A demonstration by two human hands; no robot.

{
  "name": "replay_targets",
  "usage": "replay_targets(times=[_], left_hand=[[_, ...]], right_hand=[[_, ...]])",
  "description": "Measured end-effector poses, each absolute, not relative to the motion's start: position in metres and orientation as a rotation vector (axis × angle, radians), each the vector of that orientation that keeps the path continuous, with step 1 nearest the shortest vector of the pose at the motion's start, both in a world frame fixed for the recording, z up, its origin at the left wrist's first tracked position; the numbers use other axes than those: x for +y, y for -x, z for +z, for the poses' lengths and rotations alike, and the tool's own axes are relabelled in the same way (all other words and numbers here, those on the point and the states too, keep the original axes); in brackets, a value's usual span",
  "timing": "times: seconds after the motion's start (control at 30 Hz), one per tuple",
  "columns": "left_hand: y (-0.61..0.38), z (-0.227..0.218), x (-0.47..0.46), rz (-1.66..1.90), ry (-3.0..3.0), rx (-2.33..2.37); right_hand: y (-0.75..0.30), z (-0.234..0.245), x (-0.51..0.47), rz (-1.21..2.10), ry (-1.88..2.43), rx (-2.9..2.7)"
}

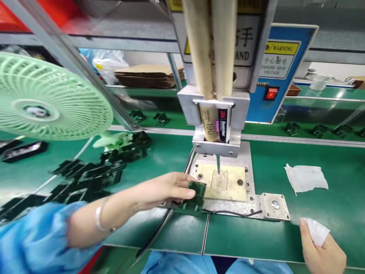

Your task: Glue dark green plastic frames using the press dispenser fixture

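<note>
My left hand [168, 188] pinches a small dark green plastic part [196, 196] and holds it at the left edge of the cream fixture plate [228, 182]. Above that plate hangs a glue dispenser [216, 125] with two cartridges and a thin needle pointing down at the plate's recess. My right hand [319, 249] is low at the right corner, fingers closed on a folded white wipe [318, 230]. A blue sleeve and a bracelet show on my left arm.
A pale green fan [48, 97] stands at the left. Several dark plastic parts [94, 175] lie piled behind my left arm. Another white wipe [306, 178] lies right of the metal base [270, 207]. A blue warning panel [281, 64] stands behind, with more parts on the far belt.
</note>
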State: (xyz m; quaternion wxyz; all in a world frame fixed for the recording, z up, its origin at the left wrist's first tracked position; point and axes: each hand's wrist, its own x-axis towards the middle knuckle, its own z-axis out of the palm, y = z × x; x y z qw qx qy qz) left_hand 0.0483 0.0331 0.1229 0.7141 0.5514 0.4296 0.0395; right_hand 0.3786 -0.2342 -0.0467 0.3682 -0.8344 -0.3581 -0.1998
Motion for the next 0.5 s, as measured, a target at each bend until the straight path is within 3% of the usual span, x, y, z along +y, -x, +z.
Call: replay_targets(times=[0.2, 0.5], left_hand=[[-0.085, 0.084, 0.035, 0.107, -1.214, 0.704], [-0.105, 0.091, 0.05, 0.185, -1.394, 0.619]], right_hand=[[-0.376, -0.04, -0.227, -0.506, 2.093, -0.901], [-0.38, -0.04, -0.227, -0.516, 2.1, -0.935]])
